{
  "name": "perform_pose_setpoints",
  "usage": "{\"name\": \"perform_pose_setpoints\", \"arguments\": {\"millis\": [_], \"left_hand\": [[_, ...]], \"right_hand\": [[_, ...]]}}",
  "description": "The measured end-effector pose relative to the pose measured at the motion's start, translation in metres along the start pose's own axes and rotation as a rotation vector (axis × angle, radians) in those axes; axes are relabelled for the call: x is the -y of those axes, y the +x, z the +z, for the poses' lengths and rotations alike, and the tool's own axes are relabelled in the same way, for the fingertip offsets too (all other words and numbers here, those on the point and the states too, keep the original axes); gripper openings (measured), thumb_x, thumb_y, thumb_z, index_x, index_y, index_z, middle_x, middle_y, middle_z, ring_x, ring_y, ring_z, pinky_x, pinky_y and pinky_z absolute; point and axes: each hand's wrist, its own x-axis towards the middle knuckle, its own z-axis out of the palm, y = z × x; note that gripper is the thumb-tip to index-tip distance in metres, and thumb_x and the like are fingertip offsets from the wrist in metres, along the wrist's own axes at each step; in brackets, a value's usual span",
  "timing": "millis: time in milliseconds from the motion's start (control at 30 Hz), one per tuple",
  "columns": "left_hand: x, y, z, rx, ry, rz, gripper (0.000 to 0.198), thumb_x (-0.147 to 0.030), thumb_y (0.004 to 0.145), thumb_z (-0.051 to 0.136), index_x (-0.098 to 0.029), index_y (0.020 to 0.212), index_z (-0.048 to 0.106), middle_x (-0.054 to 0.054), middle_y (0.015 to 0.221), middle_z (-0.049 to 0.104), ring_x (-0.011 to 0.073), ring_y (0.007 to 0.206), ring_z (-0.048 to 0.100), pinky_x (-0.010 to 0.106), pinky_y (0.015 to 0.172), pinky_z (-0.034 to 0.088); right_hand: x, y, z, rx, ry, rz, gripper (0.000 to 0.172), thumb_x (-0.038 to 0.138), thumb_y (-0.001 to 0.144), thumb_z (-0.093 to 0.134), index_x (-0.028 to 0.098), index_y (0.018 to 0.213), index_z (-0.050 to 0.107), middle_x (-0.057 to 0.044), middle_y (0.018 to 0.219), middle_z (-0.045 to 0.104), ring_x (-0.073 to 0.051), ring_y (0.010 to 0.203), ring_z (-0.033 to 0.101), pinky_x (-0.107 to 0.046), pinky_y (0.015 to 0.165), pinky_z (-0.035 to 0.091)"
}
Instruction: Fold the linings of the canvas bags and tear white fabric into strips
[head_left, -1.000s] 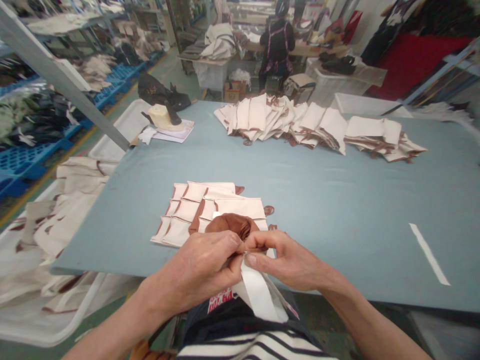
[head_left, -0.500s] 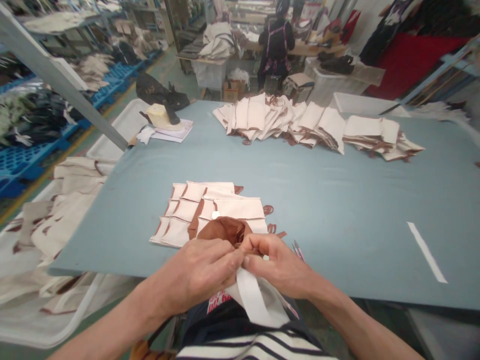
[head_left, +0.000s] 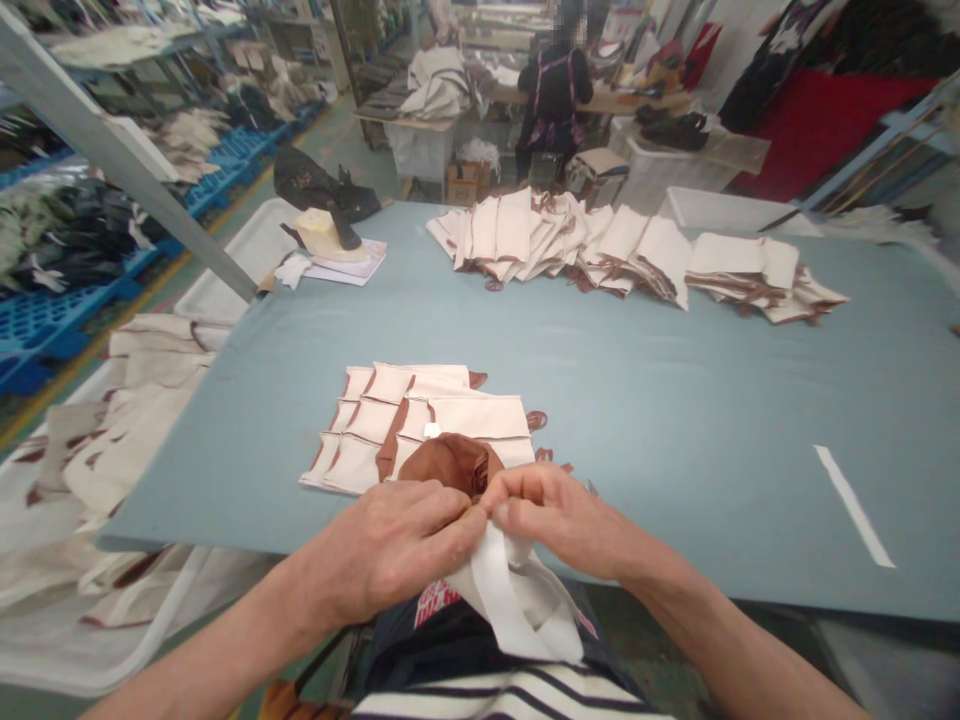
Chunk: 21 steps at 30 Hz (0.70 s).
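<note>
My left hand (head_left: 409,535) and my right hand (head_left: 559,515) meet at the table's near edge, fingertips pinched on a cream cloth bag with brown lining. The bag's brown lining (head_left: 442,462) bulges up beyond my left fingers. A wide white strip (head_left: 499,595) hangs from my fingertips over my lap, beside the bag's cream cloth. My hands cover the exact spot being pinched. Just past them lie overlapping cream cloth pieces (head_left: 480,412) with brown edges and brown loops at the right. Close to my right hand, the tip of a small metal tool (head_left: 592,488) shows.
Along the blue-green table's (head_left: 675,400) far side lies a row of cream bags (head_left: 555,235). A yellowish block (head_left: 322,230) rests on papers at the back left. A white strip (head_left: 853,505) lies at right. White bins (head_left: 157,640) stand at left. A person (head_left: 553,95) sits beyond.
The white strip hangs lower and curls more to the right. My right hand has shifted slightly up, covering more of the small metal tool. My left hand stays nearly in place.
</note>
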Motion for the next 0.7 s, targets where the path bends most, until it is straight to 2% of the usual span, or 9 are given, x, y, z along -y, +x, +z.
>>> {"name": "perform_pose_setpoints", "arguments": {"millis": [67, 167, 300, 400, 500, 600, 700], "left_hand": [[-0.002, 0.001, 0.002, -0.035, -0.056, -0.039, 0.019, -0.006, 0.099, 0.046, -0.017, 0.113, 0.053, 0.0, 0.077, 0.065, 0.0131, 0.063, 0.057, 0.024, 0.057, 0.045], [-0.007, 0.003, 0.005, -0.128, -0.129, -0.162, 0.018, -0.003, 0.095, 0.051, -0.019, 0.103, 0.054, -0.001, 0.075, 0.066, 0.0113, 0.064, 0.06, 0.022, 0.06, 0.046], [-0.014, 0.003, 0.004, -0.176, -0.199, -0.322, 0.015, -0.008, 0.091, 0.058, -0.018, 0.101, 0.058, -0.002, 0.075, 0.069, 0.0108, 0.063, 0.063, 0.021, 0.06, 0.046], [-0.013, 0.004, -0.004, -0.079, -0.364, -0.438, 0.015, -0.013, 0.092, 0.058, -0.019, 0.105, 0.062, -0.002, 0.086, 0.072, 0.0104, 0.074, 0.067, 0.02, 0.07, 0.048], [-0.011, 0.007, -0.014, 0.083, -0.481, -0.512, 0.02, -0.018, 0.103, 0.044, -0.021, 0.099, 0.063, -0.004, 0.085, 0.069, 0.0097, 0.077, 0.066, 0.02, 0.074, 0.046], [-0.01, 0.01, -0.02, 0.189, -0.495, -0.525, 0.03, -0.025, 0.108, 0.038, -0.02, 0.091, 0.061, -0.004, 0.08, 0.065, 0.0112, 0.076, 0.062, 0.021, 0.072, 0.043], [-0.012, 0.011, -0.018, 0.215, -0.46, -0.487, 0.027, -0.025, 0.107, 0.04, -0.02, 0.089, 0.06, -0.002, 0.082, 0.066, 0.013, 0.077, 0.062, 0.023, 0.073, 0.043]], "right_hand": [[0.003, -0.006, 0.002, -0.058, -0.173, -0.068, 0.013, 0.02, 0.077, 0.056, 0.017, 0.078, 0.068, 0.002, 0.068, 0.059, -0.011, 0.061, 0.047, -0.022, 0.055, 0.034], [0.005, -0.012, 0.006, -0.209, -0.467, -0.274, 0.015, 0.014, 0.081, 0.054, 0.018, 0.077, 0.067, 0.001, 0.069, 0.063, -0.013, 0.064, 0.053, -0.025, 0.061, 0.037], [0.001, -0.015, 0.007, -0.294, -0.605, -0.506, 0.016, 0.01, 0.081, 0.052, 0.019, 0.077, 0.064, 0.002, 0.065, 0.064, -0.012, 0.061, 0.055, -0.026, 0.064, 0.039], [-0.002, -0.014, 0.005, -0.324, -0.678, -0.622, 0.017, 0.01, 0.083, 0.05, 0.019, 0.08, 0.064, 0.0, 0.069, 0.066, -0.013, 0.062, 0.057, -0.027, 0.062, 0.04], [-0.002, -0.015, 0.002, -0.322, -0.781, -0.702, 0.019, 0.009, 0.086, 0.05, 0.019, 0.084, 0.066, -0.002, 0.071, 0.068, -0.014, 0.064, 0.059, -0.028, 0.062, 0.041], [0.001, -0.018, 0.003, -0.325, -0.855, -0.722, 0.019, 0.008, 0.087, 0.05, 0.019, 0.085, 0.065, -0.001, 0.07, 0.067, -0.015, 0.063, 0.057, -0.028, 0.062, 0.041], [0.003, -0.02, 0.004, -0.339, -0.916, -0.766, 0.02, 0.007, 0.089, 0.049, 0.019, 0.085, 0.065, -0.002, 0.071, 0.067, -0.015, 0.063, 0.057, -0.029, 0.062, 0.041]]}}
